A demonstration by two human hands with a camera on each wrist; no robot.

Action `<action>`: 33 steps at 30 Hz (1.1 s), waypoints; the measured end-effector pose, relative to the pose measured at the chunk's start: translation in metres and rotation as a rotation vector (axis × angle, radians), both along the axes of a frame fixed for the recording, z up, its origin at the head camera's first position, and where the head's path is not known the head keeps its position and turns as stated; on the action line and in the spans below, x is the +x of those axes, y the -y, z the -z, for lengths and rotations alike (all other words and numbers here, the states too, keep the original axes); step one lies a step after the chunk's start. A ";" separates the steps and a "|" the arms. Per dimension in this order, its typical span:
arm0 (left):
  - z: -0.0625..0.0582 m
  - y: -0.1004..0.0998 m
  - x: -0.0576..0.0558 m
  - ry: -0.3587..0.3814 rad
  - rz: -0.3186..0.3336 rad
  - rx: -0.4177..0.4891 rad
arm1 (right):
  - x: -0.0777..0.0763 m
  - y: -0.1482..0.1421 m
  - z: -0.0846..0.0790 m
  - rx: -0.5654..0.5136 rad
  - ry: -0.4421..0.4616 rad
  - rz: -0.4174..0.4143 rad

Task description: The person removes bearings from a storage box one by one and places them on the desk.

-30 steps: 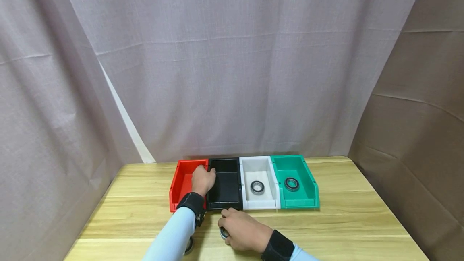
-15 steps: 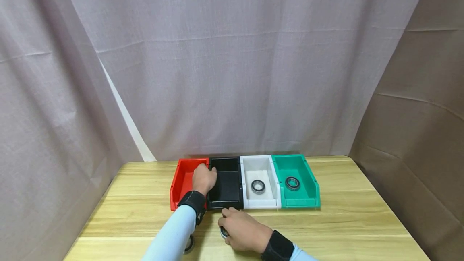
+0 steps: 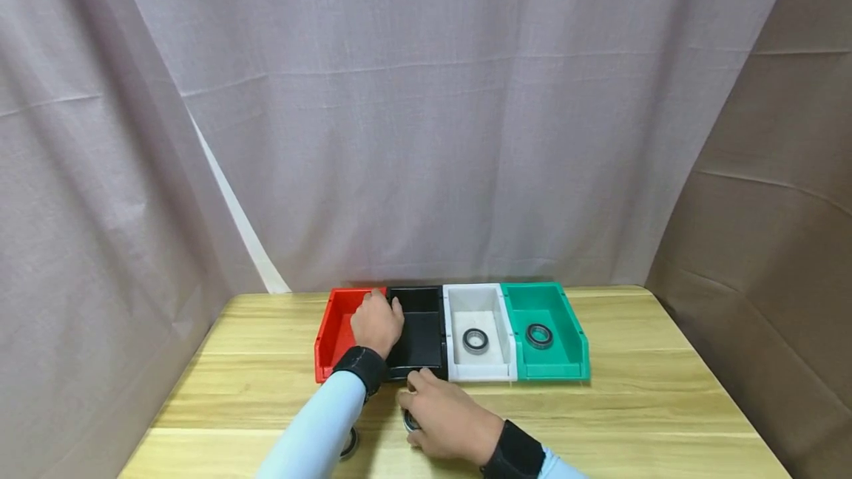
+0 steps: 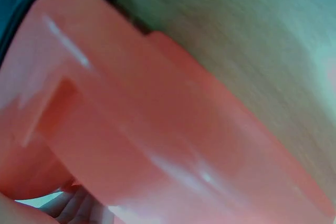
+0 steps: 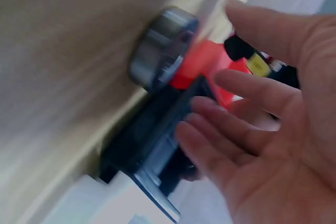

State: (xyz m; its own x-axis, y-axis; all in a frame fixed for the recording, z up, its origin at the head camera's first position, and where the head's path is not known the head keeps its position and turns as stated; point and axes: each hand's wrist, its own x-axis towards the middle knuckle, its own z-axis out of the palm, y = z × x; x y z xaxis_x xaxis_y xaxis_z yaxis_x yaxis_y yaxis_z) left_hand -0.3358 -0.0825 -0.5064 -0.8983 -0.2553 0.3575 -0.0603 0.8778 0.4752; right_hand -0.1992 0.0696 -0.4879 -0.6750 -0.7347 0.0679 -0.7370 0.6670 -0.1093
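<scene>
My left hand (image 3: pixel 376 324) straddles the shared wall of the red bin (image 3: pixel 333 327) and the black bin (image 3: pixel 419 338). Its thumb lies on the black side; the other fingers reach over the red side, partly hidden. In the left wrist view the red bin's front fills much of the picture, with fingers (image 4: pixel 73 208) at the lower left. On the table before the black bin, my right hand (image 3: pixel 449 416) is beside a ball bearing (image 3: pixel 409 421). The right wrist view shows relaxed fingers (image 5: pixel 247 85) spread around that bearing (image 5: pixel 163 48), apart from it.
One bearing (image 3: pixel 475 341) lies in the white bin (image 3: pixel 482 373), another (image 3: pixel 538 335) in the green bin (image 3: pixel 552 370). A further bearing (image 3: pixel 350 443) is partly hidden by my left sleeve. The bins stand in a row on the wooden table (image 3: pixel 659 390), before a grey curtain (image 3: pixel 426 131).
My left hand has shifted slightly back and to the right along the bin wall. The right fingers have lifted and loosened a little beside the bearing. The view has drifted slightly.
</scene>
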 end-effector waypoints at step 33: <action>-0.012 -0.030 0.083 -0.157 0.370 -0.045 | -0.041 -0.084 -0.014 -0.345 -0.307 0.356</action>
